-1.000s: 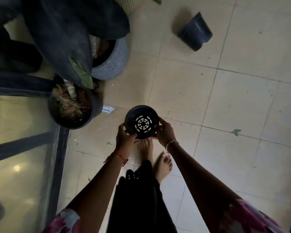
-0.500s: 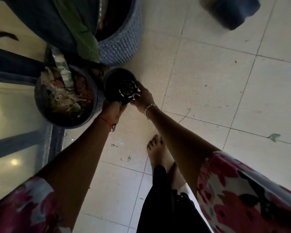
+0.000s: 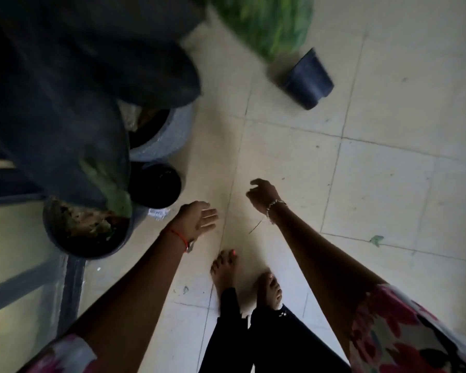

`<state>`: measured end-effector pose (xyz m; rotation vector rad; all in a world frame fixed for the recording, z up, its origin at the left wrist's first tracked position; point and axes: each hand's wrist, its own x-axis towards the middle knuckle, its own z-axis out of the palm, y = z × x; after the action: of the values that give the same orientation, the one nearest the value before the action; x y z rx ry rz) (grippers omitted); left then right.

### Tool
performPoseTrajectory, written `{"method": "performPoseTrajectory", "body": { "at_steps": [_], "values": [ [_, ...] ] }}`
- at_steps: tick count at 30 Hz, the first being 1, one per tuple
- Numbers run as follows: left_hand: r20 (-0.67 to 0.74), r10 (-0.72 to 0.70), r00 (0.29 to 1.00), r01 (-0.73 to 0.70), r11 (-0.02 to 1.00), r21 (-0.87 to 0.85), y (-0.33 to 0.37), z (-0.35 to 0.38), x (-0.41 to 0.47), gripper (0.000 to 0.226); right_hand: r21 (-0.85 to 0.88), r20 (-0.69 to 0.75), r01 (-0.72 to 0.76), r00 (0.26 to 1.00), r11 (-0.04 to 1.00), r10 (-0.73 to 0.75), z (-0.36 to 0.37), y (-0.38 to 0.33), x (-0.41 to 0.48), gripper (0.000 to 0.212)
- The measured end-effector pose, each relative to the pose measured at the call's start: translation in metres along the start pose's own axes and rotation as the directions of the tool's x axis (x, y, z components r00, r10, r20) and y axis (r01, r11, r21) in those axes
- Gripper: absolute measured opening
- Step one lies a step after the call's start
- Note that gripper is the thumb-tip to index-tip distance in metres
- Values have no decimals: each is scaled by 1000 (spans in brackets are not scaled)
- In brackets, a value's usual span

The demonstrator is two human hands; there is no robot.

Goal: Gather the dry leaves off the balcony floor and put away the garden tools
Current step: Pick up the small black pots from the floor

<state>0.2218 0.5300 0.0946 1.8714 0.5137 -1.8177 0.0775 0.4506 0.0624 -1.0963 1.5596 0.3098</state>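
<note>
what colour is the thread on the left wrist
Red. The thread shows best in the head view.

floor (image 3: 388, 184): pale square tiles, thin dark grout lines, a few small specks | left edge: glass panel (image 3: 16, 265) in a dark frame (image 3: 70, 286), dark bar slanting across it | light: dim, brighter toward upper right

Left hand (image 3: 197, 219) flat, empty; right hand (image 3: 261, 195) loosely curled, empty.
</note>
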Motion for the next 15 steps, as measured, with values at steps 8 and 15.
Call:
{"method": "performPoseTrajectory", "body": {
  "at_steps": [8, 15],
  "values": [
    [132, 162, 978, -165, 986, 14, 85, 153, -30, 35, -25, -191, -100, 977, 995, 93, -170, 9, 24, 48],
    [118, 189, 975, -189, 982, -10, 151, 246, 22, 45, 127, -276, 143, 956, 981, -104, -253, -51, 124, 59]
  ]
}}
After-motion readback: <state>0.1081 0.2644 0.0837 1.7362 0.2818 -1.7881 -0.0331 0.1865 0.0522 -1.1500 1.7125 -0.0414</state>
